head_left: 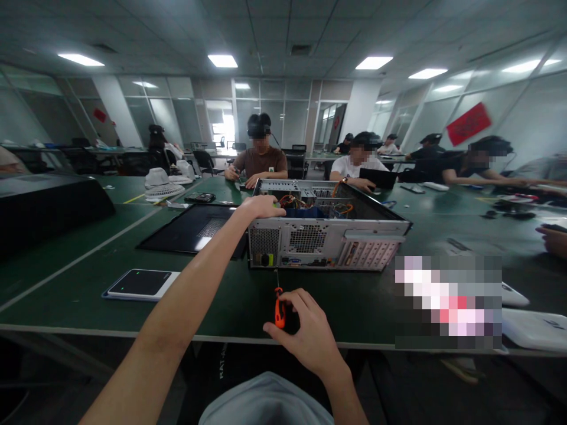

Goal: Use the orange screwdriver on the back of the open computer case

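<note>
An open desktop computer case (325, 236) lies on its side on the green table (88, 277), with its rear panel facing me and cables showing inside. My left hand (261, 206) rests on the case's top left edge, fingers curled over the rim. My right hand (305, 333) is closed around the orange and black handle of a screwdriver (279, 310). The screwdriver's thin shaft points up toward the rear panel, just below it.
The black side panel (195, 227) lies flat left of the case. A dark tablet-like device (142, 283) sits near the front left. White objects (534, 327) lie at the front right. A white fan (162, 186) stands farther back. Several people sit across the table.
</note>
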A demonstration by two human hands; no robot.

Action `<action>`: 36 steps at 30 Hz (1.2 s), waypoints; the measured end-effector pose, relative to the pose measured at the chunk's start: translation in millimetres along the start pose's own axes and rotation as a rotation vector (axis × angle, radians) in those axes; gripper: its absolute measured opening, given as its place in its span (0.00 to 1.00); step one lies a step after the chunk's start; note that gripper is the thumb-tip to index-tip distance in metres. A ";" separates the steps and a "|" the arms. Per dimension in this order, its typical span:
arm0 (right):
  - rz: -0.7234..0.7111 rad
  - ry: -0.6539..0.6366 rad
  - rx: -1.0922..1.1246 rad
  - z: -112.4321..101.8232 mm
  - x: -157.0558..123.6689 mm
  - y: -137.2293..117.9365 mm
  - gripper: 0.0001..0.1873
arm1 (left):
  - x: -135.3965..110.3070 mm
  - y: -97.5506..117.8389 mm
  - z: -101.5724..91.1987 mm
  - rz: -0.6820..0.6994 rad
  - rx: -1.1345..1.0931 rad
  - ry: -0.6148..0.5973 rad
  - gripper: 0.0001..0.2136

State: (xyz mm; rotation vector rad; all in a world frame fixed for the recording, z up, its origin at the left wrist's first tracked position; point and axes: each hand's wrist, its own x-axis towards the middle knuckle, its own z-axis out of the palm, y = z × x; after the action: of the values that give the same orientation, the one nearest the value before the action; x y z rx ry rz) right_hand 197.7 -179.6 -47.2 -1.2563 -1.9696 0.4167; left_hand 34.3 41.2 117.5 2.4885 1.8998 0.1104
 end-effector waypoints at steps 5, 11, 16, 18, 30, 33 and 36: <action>0.027 0.029 -0.070 5.4 0.7 0.8 0.14 | 1.2 -0.2 0.7 0.000 -0.001 0.008 0.35; -0.013 -0.127 -0.075 -1.4 1.6 -1.2 0.19 | 1.1 -0.5 0.9 0.005 -0.005 0.003 0.35; 0.032 -0.221 0.037 -13.8 0.3 -2.4 0.28 | 1.3 -1.0 1.2 0.010 -0.003 0.005 0.36; 0.039 -0.233 0.057 -15.2 0.1 -2.3 0.28 | 1.2 -0.8 0.9 0.007 0.000 0.002 0.36; -0.017 -0.099 0.033 -5.1 1.1 -4.0 0.21 | -1.9 -0.1 -1.2 0.004 0.000 -0.006 0.36; -0.050 -0.171 0.068 -9.7 0.5 -2.8 0.18 | -1.7 0.3 -0.9 0.000 0.010 -0.007 0.36; -0.045 -0.190 0.085 -12.2 -0.3 -2.0 0.18 | 0.1 -0.3 0.1 0.004 0.012 -0.008 0.36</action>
State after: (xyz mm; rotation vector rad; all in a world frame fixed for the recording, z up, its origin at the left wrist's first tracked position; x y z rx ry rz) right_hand 205.5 -182.2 -37.9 -1.1524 -2.1108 0.6106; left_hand 34.1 41.3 117.4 2.4964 1.8985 0.0891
